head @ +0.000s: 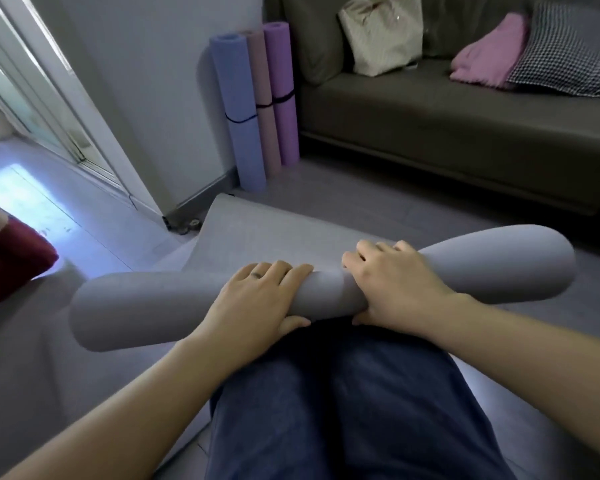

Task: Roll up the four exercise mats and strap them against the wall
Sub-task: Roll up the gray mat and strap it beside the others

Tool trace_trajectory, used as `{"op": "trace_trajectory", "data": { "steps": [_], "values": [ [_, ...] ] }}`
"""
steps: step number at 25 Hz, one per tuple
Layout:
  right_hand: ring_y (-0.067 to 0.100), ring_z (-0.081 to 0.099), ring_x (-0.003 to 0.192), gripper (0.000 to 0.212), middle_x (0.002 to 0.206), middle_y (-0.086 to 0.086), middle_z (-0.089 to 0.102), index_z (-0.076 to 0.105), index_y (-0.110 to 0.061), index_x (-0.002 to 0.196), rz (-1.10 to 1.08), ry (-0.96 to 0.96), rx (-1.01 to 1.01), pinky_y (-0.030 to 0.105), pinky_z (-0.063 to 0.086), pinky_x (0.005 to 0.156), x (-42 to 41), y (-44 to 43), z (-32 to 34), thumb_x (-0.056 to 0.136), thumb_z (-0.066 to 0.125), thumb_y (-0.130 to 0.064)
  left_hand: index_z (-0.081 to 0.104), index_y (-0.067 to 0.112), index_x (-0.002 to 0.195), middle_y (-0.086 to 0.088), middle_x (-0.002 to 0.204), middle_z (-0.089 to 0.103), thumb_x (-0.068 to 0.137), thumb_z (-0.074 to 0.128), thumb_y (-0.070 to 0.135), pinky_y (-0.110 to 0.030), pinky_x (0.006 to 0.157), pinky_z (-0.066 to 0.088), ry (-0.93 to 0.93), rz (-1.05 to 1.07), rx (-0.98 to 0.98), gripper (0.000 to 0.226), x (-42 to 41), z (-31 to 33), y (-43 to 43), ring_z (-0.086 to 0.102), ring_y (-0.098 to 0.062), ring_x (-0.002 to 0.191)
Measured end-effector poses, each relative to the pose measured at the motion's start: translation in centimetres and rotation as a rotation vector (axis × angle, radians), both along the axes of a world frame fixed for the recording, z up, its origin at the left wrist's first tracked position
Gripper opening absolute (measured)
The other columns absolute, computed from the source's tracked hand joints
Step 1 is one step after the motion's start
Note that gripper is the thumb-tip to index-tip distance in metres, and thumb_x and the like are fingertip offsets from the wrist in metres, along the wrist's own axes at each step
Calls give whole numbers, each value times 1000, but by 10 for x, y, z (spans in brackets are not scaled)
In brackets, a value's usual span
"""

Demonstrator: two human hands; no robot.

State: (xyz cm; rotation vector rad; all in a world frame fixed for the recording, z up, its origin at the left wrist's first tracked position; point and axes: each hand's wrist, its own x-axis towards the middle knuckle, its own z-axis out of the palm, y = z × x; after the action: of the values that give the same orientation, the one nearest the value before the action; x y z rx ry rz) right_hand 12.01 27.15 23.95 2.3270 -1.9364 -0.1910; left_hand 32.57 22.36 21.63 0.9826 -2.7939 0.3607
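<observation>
Three rolled mats stand upright together in the corner where the pale wall (160, 64) meets the sofa's end: blue mat (238, 98), pink mat (265, 81) and purple mat (283, 64), each touching the next. Each has a black band (240, 118) about its middle.

One grey mat (146, 306), partly rolled, lies on the floor in front of the person's knees. The roll runs from left to right. Its flat remainder (257, 226) stretches away toward the wall's dark skirting.

Left hand (257, 299): laid over the middle of the roll, fingers close together and bent over the top, thumb on the near side, a ring on one finger.

Right hand (395, 282): just beside the left, fingers curled over the top of the roll, thumb tucked against the near side.

Floor (343, 181): grey tiles, with a bright patch of daylight at the left.

Door frame (49, 91): white sliding tracks, far left.

Sofa (430, 109): dark olive, along the far side, carrying a cream tote bag (381, 32), a folded pink cloth (489, 53) and a black-and-white checked cushion (575, 53).

One dark red cushion (11, 268) lies at the left edge, partly cut off.

Blue jeans (361, 410) cover the person's legs at the bottom centre.
</observation>
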Motion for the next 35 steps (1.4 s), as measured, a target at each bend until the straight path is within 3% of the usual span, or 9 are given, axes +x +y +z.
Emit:
{"op": "trace_trajectory", "data": {
  "steps": [3,6,8,11,15,19,22,28,35],
  "values": [
    [20,49,105,69,108,-6,54,45,-24,117,-14,-140,252,35,38,83,-4,-1,-2,66,74,-61,61,20,108,0,85,63,62,80,43,-35,69,51,21,6,-39,55,-11,-5,8,63,-24,75],
    [17,56,93,59,99,-11,58,49,-30,111,-98,-350,370,32,42,71,-10,0,0,65,75,-58,55,18,117,-7,100,62,74,64,23,-43,84,44,71,-9,-208,44,-18,-13,20,58,-30,88],
    [21,59,88,44,92,-8,60,49,-28,101,-81,-317,245,32,40,64,-11,2,-2,73,67,-57,46,19,129,-12,115,59,80,51,21,-51,96,41,89,-52,-274,50,-20,-15,20,56,-33,101],
    [26,61,78,20,88,-2,66,44,-25,85,15,-118,-111,32,30,61,-18,-9,-5,85,55,-42,45,17,135,-12,120,56,69,75,35,-59,102,36,56,5,-281,75,-24,-8,4,56,-33,106],
    [22,38,37,39,50,-4,56,44,-21,60,151,34,-347,25,21,52,-25,-30,8,52,82,-26,59,10,119,-12,106,59,63,79,46,-47,88,46,51,99,-279,69,-37,9,-14,56,-31,92],
    [21,56,83,39,108,0,63,51,-19,105,90,-7,-152,34,38,73,-22,-28,10,79,68,-42,61,13,86,-5,78,59,62,84,31,-34,56,46,55,48,-148,38,-42,13,-23,57,-26,68],
    [28,51,115,84,131,8,49,38,-11,140,96,-25,-154,46,39,101,-25,-16,4,72,74,-45,57,18,89,2,84,59,69,81,30,-30,57,40,67,112,-25,32,-45,26,-23,59,-22,76],
    [30,58,88,65,102,10,60,53,-10,109,260,-17,-475,43,49,74,-45,-29,3,63,79,-46,46,21,102,5,104,39,86,62,27,-35,62,39,91,115,272,24,-52,51,-28,48,-20,83],
    [22,46,44,38,53,1,49,54,-13,69,254,69,-509,26,21,48,-30,-38,13,50,85,-23,44,18,112,2,106,40,86,62,42,-31,74,39,-87,161,228,40,-48,63,-24,51,-20,101]
  ]
}}
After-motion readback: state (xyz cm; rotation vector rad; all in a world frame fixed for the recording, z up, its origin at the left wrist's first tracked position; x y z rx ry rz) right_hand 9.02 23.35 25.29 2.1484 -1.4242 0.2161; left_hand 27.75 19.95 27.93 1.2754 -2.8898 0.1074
